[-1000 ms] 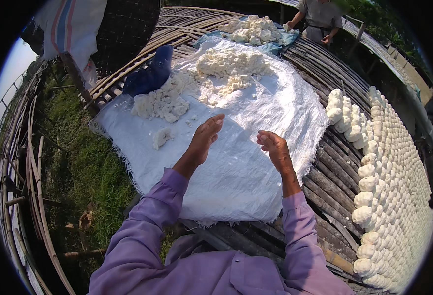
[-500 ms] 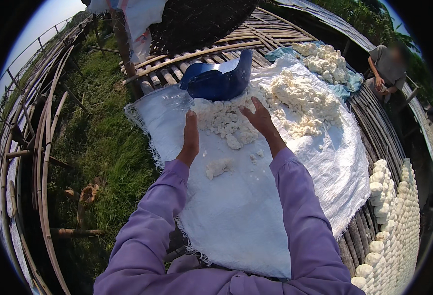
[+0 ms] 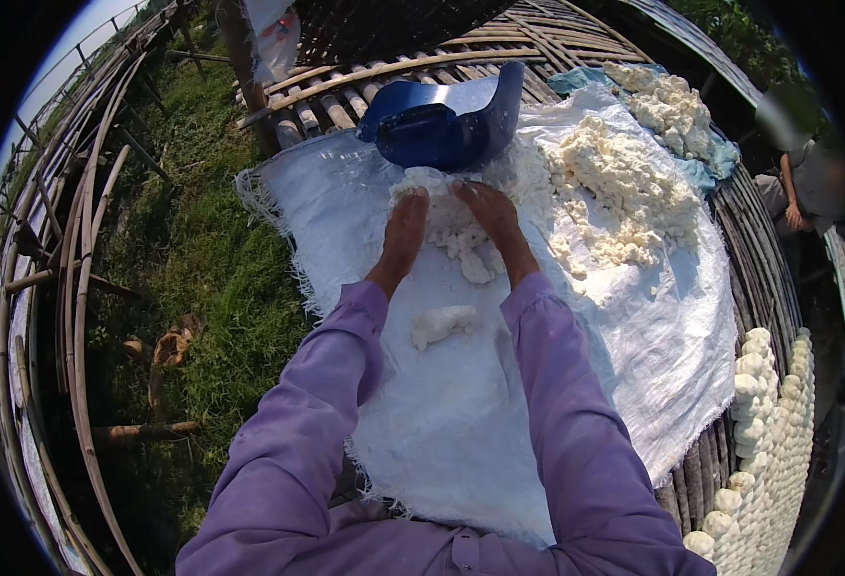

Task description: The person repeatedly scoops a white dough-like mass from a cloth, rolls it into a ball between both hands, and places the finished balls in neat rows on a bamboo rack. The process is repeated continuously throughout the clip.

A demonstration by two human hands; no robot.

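Note:
Both of my hands press in on a heap of crumbly white dough [image 3: 463,245] at the far middle of a white woven sheet [image 3: 432,422]. My left hand [image 3: 404,233] cups its left side, and my right hand [image 3: 495,221] is curved round its right side. The fingers of both are partly buried or turned away, with the thumbs toward each other. Just beyond them, a dark blue plastic scoop-like container [image 3: 432,139] lies tipped on the sheet. A small loose dough lump [image 3: 443,324] rests between my forearms.
A larger mound of crumbly dough [image 3: 624,192] spreads to the right, with another pile [image 3: 670,110] on blue plastic behind it. Rows of round white balls [image 3: 753,451] line the lower right. Bamboo slats [image 3: 331,101] support the sheet. Grass [image 3: 211,288] lies left; a person [image 3: 811,192] is at right.
My hands have come closer together and closed in on the crumbly dough from both sides. Earlier they were held apart, open, above it. The view has shifted slightly.

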